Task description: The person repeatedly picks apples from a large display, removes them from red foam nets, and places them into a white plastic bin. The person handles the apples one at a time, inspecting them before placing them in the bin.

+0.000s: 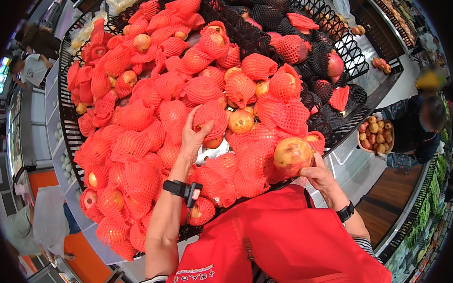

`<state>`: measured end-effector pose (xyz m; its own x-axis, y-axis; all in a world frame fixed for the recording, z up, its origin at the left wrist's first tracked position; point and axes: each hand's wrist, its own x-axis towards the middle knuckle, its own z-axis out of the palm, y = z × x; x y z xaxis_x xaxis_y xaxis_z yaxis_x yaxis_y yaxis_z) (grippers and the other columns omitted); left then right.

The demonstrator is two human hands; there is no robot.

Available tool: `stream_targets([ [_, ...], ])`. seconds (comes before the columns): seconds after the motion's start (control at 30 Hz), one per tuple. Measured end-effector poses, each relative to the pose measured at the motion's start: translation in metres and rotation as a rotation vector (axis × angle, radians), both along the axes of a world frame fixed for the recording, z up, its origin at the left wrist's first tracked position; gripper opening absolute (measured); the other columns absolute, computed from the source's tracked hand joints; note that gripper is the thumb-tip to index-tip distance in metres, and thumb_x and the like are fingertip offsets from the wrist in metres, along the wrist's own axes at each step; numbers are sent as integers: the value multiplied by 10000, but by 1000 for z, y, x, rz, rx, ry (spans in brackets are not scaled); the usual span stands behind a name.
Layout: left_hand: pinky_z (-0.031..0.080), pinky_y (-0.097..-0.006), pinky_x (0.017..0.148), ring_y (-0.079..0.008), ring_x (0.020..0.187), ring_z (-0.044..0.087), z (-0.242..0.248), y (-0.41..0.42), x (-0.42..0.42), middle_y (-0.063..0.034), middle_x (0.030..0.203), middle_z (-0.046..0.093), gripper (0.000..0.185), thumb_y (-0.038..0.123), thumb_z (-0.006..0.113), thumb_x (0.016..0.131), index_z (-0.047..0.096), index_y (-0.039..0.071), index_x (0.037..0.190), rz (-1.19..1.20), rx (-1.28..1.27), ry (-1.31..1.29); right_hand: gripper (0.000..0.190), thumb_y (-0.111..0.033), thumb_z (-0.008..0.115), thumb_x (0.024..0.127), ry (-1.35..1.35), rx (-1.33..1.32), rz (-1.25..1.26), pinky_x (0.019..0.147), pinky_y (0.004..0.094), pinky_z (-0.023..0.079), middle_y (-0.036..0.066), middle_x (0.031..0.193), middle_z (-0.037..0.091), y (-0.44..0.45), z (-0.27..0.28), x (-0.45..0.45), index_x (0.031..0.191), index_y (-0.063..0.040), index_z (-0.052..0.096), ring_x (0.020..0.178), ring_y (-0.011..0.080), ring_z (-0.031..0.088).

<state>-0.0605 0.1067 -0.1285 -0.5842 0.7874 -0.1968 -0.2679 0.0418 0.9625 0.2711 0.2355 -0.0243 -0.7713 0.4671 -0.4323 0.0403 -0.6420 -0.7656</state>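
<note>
In my right hand (pixel 322 177) is a bare yellow-red pomegranate (pixel 293 157) with brown marks on its skin, held at the front right of the heap. My left hand (pixel 193 138) grips another pomegranate in a red foam net sleeve (pixel 211 118), with the thumb across the sleeve. Red-netted pomegranates (pixel 134 142) are piled around both hands in a black plastic display crate (pixel 67 130). Just beyond the left hand sits a pomegranate without its sleeve (pixel 241 121). A bit of white lining shows below the left hand.
Darker pomegranates in black nets (pixel 268 16) fill a section behind a black divider. At right, a person (pixel 410 128) carries a tub of round fruit (pixel 376 135). Other people (pixel 34 69) stand at left. Leafy greens (pixel 426 215) line a shelf at far right.
</note>
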Motion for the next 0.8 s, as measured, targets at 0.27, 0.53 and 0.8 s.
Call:
stream_targets([
  [0.27,552,-448,965,-269,1223,583,-9,-36,4,-114,1370,546,690,450,656,937,372,93,1456,-40,208,-739,822,-59,771,749,26,-30,41,1081,350,421,124,1344,563,0,3,-10,1457,20,361,1249,220,556],
  [0.53,544,-369,924,-186,1147,604,59,-16,55,-81,1270,591,641,310,718,921,379,84,1416,262,6,-530,983,-166,873,631,43,100,278,1096,353,404,118,1360,549,12,10,-57,1466,-7,378,1261,210,540],
  [0.8,495,-334,989,-149,1116,605,95,-22,62,-44,1173,623,432,409,602,988,512,100,1277,156,62,-603,1119,-291,945,562,140,404,505,1133,360,339,110,1426,484,1,2,-86,1478,-4,369,1314,178,472],
])
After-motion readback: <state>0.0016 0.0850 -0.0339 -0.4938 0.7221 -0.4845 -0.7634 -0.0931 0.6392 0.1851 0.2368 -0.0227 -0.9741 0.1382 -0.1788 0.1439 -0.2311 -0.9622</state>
